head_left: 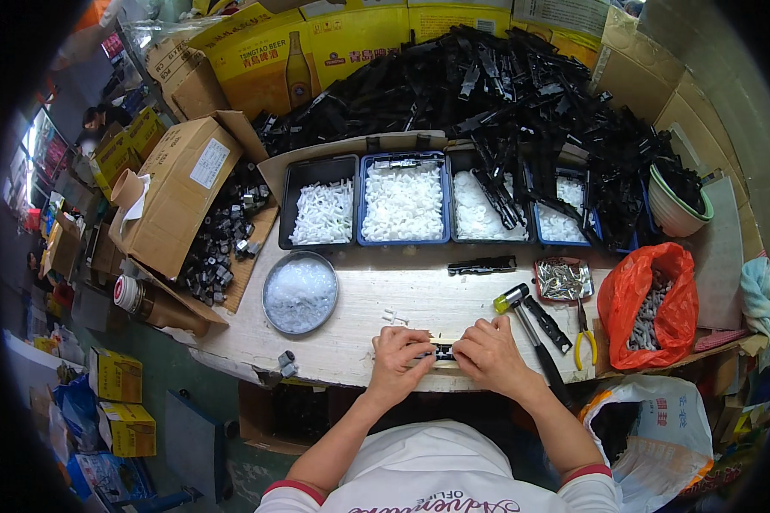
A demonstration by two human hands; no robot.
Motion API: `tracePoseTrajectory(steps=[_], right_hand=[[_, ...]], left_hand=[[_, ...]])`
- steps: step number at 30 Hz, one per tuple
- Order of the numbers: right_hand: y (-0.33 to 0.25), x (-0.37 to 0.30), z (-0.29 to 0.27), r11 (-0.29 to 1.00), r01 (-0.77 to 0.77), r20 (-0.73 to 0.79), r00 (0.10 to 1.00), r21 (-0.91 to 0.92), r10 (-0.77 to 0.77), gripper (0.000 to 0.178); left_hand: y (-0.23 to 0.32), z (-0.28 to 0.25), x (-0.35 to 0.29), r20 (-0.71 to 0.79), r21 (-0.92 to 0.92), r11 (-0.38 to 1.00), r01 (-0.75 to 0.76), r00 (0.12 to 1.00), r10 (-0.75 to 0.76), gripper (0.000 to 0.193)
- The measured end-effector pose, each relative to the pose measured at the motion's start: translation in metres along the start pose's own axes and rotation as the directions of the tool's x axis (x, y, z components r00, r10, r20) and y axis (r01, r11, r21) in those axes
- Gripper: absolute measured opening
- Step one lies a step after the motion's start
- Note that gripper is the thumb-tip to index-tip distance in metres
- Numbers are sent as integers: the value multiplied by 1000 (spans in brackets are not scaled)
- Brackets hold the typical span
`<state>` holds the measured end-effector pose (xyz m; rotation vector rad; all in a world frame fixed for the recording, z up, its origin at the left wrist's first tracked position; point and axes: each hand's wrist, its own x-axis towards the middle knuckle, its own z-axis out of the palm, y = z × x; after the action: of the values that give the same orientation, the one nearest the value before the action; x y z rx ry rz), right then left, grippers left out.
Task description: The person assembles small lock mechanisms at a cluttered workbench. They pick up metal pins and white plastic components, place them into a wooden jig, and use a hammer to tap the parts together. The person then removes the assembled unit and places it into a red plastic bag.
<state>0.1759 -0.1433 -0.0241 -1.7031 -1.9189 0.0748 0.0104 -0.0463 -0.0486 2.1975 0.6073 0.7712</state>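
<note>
Fingertips of my left hand (398, 363) and right hand (493, 356) are clamped on opposite ends of a black-and-cream part (443, 351), near the white tabletop's (376, 295) front edge.

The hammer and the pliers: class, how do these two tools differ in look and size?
The hammer has one dark grip; the pliers have two yellow handles.
The hammer looks longer than the pliers.
The hammer ends in a broad, yellow-faced head; the pliers taper to a narrow tip.
Both lie unheld, to the right of the right hand.
</note>
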Motion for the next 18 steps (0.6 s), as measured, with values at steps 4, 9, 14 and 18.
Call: tracePoseTrajectory(steps=[4,9,14,18], right_hand=[[2,6,4,998,43,68,997,-41,-40,8],[1,16,-3,993,91,242,968,-74,-70,9],[4,24,-9,998,57,340,939,-27,-44,9],[22,11,-14,997,-44,98,994,69,37,8]], left_hand=[[2,8,-1,15,52,999,-11,1000,10,15],[-3,12,1,35,17,999,-37,999,36,12],[-3,11,5,100,-16,1000,-27,995,28,12],[1,8,10,121,-10,1000,-4,993,6,11]])
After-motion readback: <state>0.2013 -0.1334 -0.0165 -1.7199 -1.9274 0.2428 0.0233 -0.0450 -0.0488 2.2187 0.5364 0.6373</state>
